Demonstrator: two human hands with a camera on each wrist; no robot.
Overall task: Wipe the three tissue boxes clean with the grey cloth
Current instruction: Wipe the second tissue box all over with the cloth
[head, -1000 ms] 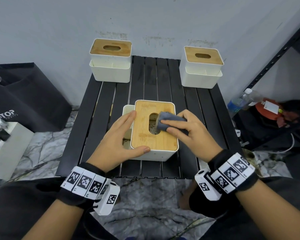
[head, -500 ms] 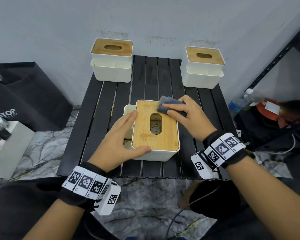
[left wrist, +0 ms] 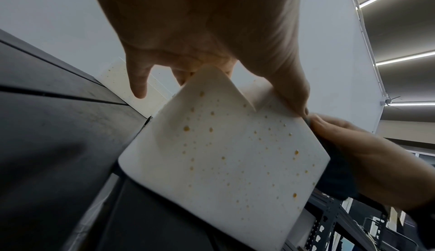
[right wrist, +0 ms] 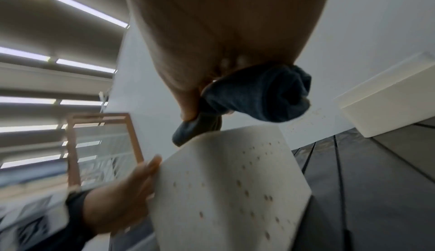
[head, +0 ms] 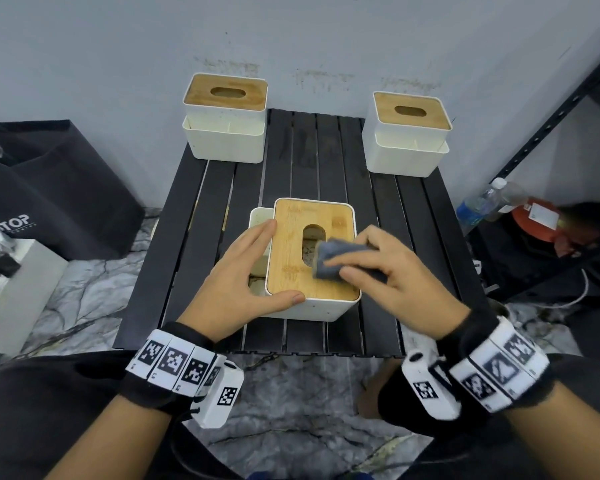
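Note:
Three white tissue boxes with bamboo lids stand on a black slatted table [head: 201, 216]. The nearest box [head: 291, 258] is at the table's middle; its white side [left wrist: 226, 154] [right wrist: 230, 190] carries orange-brown specks. My left hand [head: 243, 271] [left wrist: 207, 31] holds this box, fingers along its left edge and thumb on its near corner. My right hand [head: 392, 268] [right wrist: 223, 31] grips the folded grey cloth [head: 333, 258] [right wrist: 259, 98] and presses it on the lid's right part, beside the slot. The other boxes stand at the back left [head: 226, 116] and back right [head: 409, 133].
A black bag [head: 49, 188] and a white unit [head: 18, 289] are on the floor at the left. A dark metal rack [head: 551, 133], a water bottle [head: 482, 202] and a red item [head: 537, 220] stand at the right. A grey wall rises behind the table.
My right hand has slid the cloth from the lid's far right corner back toward me, to the lid's middle right. The left hand and the box have stayed put.

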